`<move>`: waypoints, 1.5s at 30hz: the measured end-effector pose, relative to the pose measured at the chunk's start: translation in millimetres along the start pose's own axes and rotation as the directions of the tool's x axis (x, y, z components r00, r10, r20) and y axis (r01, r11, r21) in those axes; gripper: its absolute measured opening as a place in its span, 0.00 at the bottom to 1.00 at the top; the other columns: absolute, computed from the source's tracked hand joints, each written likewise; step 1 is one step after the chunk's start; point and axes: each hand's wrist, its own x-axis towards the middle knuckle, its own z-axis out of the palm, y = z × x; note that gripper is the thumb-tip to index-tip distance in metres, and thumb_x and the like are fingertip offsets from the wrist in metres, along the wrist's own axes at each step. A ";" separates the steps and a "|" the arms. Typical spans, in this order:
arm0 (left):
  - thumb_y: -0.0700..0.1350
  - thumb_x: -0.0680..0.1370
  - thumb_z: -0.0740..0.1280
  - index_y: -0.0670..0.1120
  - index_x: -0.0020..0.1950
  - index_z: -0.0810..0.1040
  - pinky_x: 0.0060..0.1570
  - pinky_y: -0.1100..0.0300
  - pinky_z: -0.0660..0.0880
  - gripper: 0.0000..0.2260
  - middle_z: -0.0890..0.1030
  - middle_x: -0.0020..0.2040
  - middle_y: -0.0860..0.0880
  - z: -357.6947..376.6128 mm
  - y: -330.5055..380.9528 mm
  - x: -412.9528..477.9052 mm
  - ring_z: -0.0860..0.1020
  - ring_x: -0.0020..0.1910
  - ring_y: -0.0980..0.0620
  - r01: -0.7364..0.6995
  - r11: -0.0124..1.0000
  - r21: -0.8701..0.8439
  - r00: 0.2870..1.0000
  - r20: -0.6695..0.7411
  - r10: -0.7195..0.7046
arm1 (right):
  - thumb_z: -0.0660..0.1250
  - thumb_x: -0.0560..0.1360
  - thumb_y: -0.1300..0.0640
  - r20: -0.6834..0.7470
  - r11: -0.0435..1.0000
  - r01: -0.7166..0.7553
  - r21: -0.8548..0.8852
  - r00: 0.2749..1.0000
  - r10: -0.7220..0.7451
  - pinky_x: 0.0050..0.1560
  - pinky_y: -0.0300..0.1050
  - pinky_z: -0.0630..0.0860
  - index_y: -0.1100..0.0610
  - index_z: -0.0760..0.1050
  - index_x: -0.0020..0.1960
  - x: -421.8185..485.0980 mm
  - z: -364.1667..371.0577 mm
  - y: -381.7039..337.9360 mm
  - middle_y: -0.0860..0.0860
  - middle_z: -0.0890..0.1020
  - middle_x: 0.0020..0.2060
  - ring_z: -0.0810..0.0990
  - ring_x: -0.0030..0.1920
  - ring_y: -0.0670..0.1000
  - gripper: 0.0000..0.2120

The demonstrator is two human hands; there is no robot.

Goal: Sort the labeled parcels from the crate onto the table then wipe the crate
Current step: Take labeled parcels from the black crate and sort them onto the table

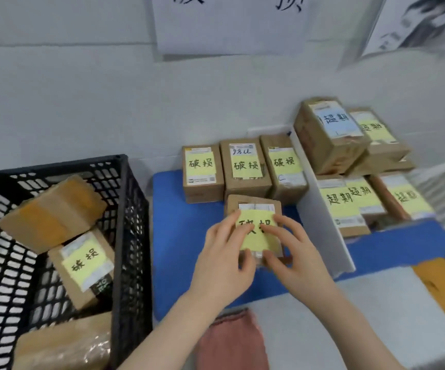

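Toward 12 o'clock from the person, over the blue mat (178,236) on the table (349,316), the left hand (224,260) and right hand (293,252) both grip the held parcel (253,206). The fingers curl over its yellow label and the thumbs sit at its near edge, with its long axis running 12 to 6 o'clock. It lies just at 6 o'clock of the row of three parcels (245,169), so I judge only setting down and release remain. The crate (133,209), with a labelled parcel (82,265) inside, sits at 9 o'clock, nearer the left hand.
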 end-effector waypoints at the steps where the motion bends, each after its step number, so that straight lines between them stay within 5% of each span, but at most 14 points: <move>1: 0.46 0.77 0.62 0.52 0.71 0.69 0.59 0.62 0.70 0.21 0.57 0.76 0.58 17.6 1.9 4.4 0.61 0.71 0.52 0.034 0.999 -0.023 0.998 0.049 -0.033 | 0.67 0.75 0.60 0.013 0.998 -0.047 -0.029 0.999 0.047 0.47 0.46 0.81 0.46 0.73 0.66 -0.4 -3.8 14.6 0.39 0.63 0.69 0.74 0.56 0.38 0.21; 7: 0.44 0.77 0.61 0.53 0.71 0.68 0.65 0.57 0.68 0.21 0.55 0.76 0.58 93.0 1.8 24.4 0.59 0.72 0.50 0.184 0.981 -0.057 0.966 0.196 -0.170 | 0.63 0.74 0.63 0.131 0.959 -0.204 -0.195 0.964 0.231 0.56 0.44 0.76 0.50 0.71 0.68 15.7 -13.9 71.7 0.44 0.62 0.71 0.71 0.64 0.46 0.24; 15: 0.44 0.77 0.65 0.52 0.70 0.69 0.60 0.62 0.64 0.21 0.55 0.76 0.57 127.8 4.7 57.4 0.58 0.71 0.49 0.222 0.967 -0.123 0.969 0.138 -0.205 | 0.65 0.74 0.64 0.176 0.916 -0.219 -0.336 0.941 0.289 0.62 0.49 0.73 0.53 0.67 0.70 59.8 -33.1 78.1 0.49 0.62 0.72 0.73 0.62 0.55 0.26; 20: 0.43 0.78 0.64 0.52 0.70 0.68 0.59 0.65 0.62 0.21 0.54 0.76 0.58 137.2 4.8 69.8 0.56 0.72 0.50 0.231 0.962 -0.147 0.967 0.140 -0.211 | 0.69 0.75 0.56 0.207 0.811 -0.147 -0.566 0.927 0.312 0.61 0.47 0.73 0.52 0.63 0.72 74.5 -39.2 71.2 0.52 0.64 0.70 0.75 0.59 0.55 0.28; 29: 0.41 0.80 0.59 0.48 0.76 0.62 0.72 0.48 0.61 0.23 0.51 0.79 0.54 91.4 24.7 68.3 0.49 0.77 0.48 0.320 0.916 -0.243 0.924 0.294 -0.245 | 0.60 0.77 0.58 0.138 0.584 -0.100 -0.806 0.926 0.350 0.59 0.48 0.72 0.55 0.65 0.70 79.4 -35.1 44.2 0.56 0.71 0.64 0.73 0.61 0.58 0.22; 31: 0.40 0.80 0.58 0.49 0.75 0.63 0.71 0.48 0.63 0.22 0.55 0.78 0.53 53.9 28.4 54.0 0.54 0.76 0.50 0.286 0.907 -0.308 0.956 0.154 -0.249 | 0.64 0.75 0.58 0.112 0.623 -0.102 -0.776 0.949 0.294 0.60 0.54 0.72 0.58 0.68 0.69 82.8 -23.9 25.0 0.60 0.73 0.63 0.73 0.60 0.62 0.23; 34: 0.42 0.79 0.57 0.55 0.70 0.67 0.66 0.55 0.68 0.19 0.64 0.71 0.60 -19.8 15.5 17.5 0.66 0.69 0.58 0.186 0.909 -0.372 0.955 -0.151 -0.257 | 0.64 0.72 0.68 0.148 0.816 -0.049 -0.577 0.975 0.163 0.59 0.57 0.71 0.61 0.70 0.70 86.8 13.3 -20.3 0.64 0.71 0.66 0.71 0.62 0.67 0.26; 38: 0.39 0.78 0.58 0.52 0.66 0.71 0.59 0.60 0.71 0.18 0.71 0.61 0.59 -109.4 -59.7 -40.2 0.73 0.59 0.56 0.355 0.892 -0.281 0.798 -0.407 -0.445 | 0.59 0.73 0.70 0.263 0.914 0.209 -0.349 0.958 -0.118 0.46 0.47 0.72 0.54 0.70 0.69 83.0 87.1 -91.8 0.52 0.70 0.68 0.75 0.58 0.57 0.26; 42: 0.40 0.79 0.60 0.46 0.71 0.66 0.60 0.58 0.69 0.20 0.68 0.68 0.47 -143.3 -170.2 -89.5 0.70 0.63 0.48 0.752 0.658 -0.040 0.630 -0.252 -0.735 | 0.60 0.75 0.68 0.397 0.875 0.448 -0.186 0.848 -0.349 0.42 0.43 0.70 0.52 0.72 0.67 73.8 163.4 -150.2 0.50 0.72 0.63 0.77 0.51 0.54 0.24; 45: 0.43 0.79 0.60 0.44 0.74 0.61 0.67 0.48 0.67 0.24 0.63 0.73 0.41 -143.7 -230.2 -110.9 0.67 0.69 0.41 0.811 0.585 0.019 0.584 -0.106 -0.805 | 0.60 0.74 0.69 0.519 0.849 0.493 -0.191 0.785 -0.339 0.43 0.45 0.72 0.54 0.70 0.68 74.3 220.1 -171.4 0.51 0.71 0.63 0.76 0.54 0.55 0.25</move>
